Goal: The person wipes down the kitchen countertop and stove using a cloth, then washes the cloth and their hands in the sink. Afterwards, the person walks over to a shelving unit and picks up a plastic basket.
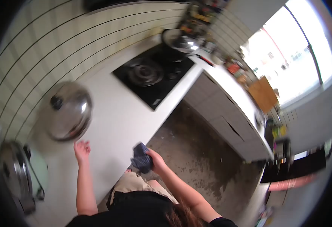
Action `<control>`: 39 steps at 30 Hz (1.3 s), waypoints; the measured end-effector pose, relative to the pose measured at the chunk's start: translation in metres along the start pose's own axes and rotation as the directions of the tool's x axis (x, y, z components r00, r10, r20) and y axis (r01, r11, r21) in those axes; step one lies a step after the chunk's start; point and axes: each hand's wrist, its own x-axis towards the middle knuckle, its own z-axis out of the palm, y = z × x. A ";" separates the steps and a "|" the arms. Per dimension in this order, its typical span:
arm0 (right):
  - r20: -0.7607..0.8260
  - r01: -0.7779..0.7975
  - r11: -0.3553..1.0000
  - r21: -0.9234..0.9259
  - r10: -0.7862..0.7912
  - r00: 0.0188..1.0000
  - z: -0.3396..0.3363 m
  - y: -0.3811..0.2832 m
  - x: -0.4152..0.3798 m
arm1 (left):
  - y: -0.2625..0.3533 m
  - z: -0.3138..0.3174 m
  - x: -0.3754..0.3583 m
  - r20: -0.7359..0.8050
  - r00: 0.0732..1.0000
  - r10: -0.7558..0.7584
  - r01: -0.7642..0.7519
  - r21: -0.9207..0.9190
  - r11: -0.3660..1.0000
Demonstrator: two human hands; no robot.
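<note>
My right hand (157,160) is wrapped around a bunched dark grey cloth (141,158), held over the front edge of the white counter (115,125). Over the left part of the counter, my left hand (82,150) is loosely curled with its fingers apart and nothing in them. Just beyond those fingertips a large shiny metal lid (74,113) with a black knob leans against the tiled wall.
A light green cooker (39,170) stands at the far left. Ahead is a black glass stove (156,85), with a lidded pan (181,42) on its far burner. Along the window side, the counter carries jars and a wooden board (263,94). The floor (196,147) looks stained.
</note>
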 end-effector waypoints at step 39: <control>-0.887 0.976 0.153 -0.156 -0.456 -0.070 -0.638 -0.116 -0.552 | -0.763 0.561 -0.653 0.213 -0.250 -0.944 -0.801 0.502 0.326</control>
